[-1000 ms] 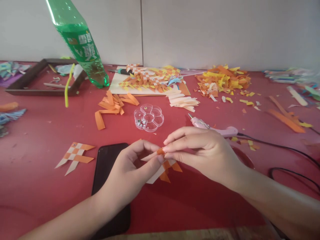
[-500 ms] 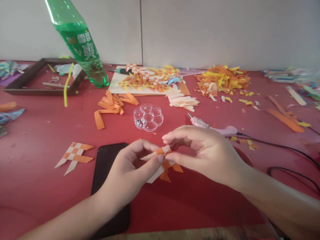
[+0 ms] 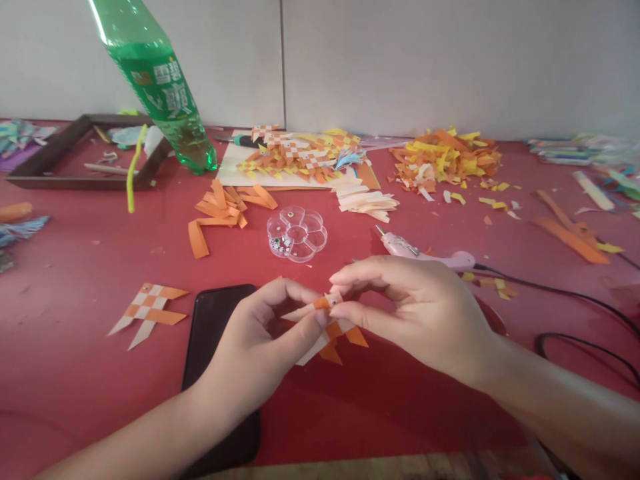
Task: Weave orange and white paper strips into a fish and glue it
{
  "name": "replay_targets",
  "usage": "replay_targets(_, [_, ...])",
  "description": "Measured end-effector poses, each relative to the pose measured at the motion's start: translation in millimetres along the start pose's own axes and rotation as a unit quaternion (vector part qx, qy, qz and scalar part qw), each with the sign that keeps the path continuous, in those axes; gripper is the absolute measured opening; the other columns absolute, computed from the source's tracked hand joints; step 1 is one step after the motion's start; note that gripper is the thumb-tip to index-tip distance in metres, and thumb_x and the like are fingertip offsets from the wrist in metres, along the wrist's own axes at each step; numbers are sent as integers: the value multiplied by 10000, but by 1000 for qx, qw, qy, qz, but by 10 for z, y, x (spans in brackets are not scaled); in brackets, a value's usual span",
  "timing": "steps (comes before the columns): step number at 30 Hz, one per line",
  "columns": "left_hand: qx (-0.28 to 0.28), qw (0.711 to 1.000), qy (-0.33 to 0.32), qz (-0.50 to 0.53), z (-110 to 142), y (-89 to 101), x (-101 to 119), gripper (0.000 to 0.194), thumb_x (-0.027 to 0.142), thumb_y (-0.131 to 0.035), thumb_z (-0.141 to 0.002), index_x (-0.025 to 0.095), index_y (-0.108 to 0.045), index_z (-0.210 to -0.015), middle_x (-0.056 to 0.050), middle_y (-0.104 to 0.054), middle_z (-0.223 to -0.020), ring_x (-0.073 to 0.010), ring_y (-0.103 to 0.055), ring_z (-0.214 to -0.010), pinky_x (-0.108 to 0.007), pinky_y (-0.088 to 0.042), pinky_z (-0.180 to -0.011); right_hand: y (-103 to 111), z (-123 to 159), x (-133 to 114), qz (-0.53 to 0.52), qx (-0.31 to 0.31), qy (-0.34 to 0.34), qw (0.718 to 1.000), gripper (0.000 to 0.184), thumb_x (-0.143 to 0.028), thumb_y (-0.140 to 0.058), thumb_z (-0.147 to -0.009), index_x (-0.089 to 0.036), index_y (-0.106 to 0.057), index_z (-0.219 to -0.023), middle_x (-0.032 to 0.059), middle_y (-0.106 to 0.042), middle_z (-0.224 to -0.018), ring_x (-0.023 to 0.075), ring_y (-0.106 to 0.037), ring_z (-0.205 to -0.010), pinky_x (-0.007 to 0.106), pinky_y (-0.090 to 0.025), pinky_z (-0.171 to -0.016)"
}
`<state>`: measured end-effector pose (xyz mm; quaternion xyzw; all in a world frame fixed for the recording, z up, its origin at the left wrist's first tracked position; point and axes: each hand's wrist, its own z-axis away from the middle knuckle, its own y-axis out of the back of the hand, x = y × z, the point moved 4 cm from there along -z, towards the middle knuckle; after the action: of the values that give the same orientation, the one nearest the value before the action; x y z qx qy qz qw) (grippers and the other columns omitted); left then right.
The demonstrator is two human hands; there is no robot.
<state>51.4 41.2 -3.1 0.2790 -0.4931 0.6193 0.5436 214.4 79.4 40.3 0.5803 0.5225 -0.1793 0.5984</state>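
Between my two hands is a woven paper fish (image 3: 330,337) in orange and cream strips, with a small eye on its head. My left hand (image 3: 275,333) pinches it between thumb and fingers. From the other side my right hand (image 3: 415,307) closes thumb and fingertips on the head by the eye. Part of the fish is hidden behind the fingers. A second woven paper fish (image 3: 153,308) lies flat to the left. Beyond my hands stands a clear flower-shaped compartment box (image 3: 297,233) with small googly eyes (image 3: 280,245) in one section.
A black phone (image 3: 220,427) lies under my left forearm. A pink glue gun (image 3: 425,253) with a black cord rests at right. Farther back are a green bottle (image 3: 165,87), a dark frame (image 3: 75,183), orange strips (image 3: 220,207), cream strips (image 3: 367,200) and paper scraps (image 3: 450,157).
My right hand has shifted very slightly down and to the right, its fingertips still at the fish's head. My left hand keeps its hold, and the fish barely moves.
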Motion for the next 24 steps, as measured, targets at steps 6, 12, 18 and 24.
replay_targets(6, [0, 1000, 2, 8, 3, -3, 7, 160, 295, -780, -784, 195, -656, -797, -18, -762, -757, -146, -744, -739, -144, -520, -601, 2, 9, -2, -20, 0, -1, 1000, 146, -278, -727, -821, -227, -686, -952, -12, -755, -878, 123, -723, -747, 246, -617, -719])
replay_targets(12, [10, 1000, 3, -4, 23, 21, -4, 171, 315, -776, -789, 195, -655, -806, -15, -762, -748, -104, -701, -637, -137, -509, -565, -18, 27, -7, -20, -24, 5, 1000, 268, -236, -749, -788, -211, -656, -1039, 3, -739, -939, 121, -706, -800, 233, -600, -748])
replay_targets(18, [-8, 1000, -4, 14, 20, -6, 8, 111, 249, -758, -815, 185, -667, -818, 14, -749, -751, -88, -721, -684, -114, -545, -628, -15, -14, -52, -2, -58, -19, 998, 79, -151, -676, -816, -205, -694, -871, -38, -722, -771, 75, -657, -664, 168, -545, -630])
replay_targets(24, [-22, 999, -15, 27, 18, -35, 48, 94, 209, -747, -824, 173, -662, -807, 31, -747, -733, -70, -719, -666, -116, -568, -668, -4, -6, -44, 7, -58, -9, 998, 44, -178, -677, -834, -200, -704, -861, -40, -720, -746, 59, -631, -616, 147, -512, -601])
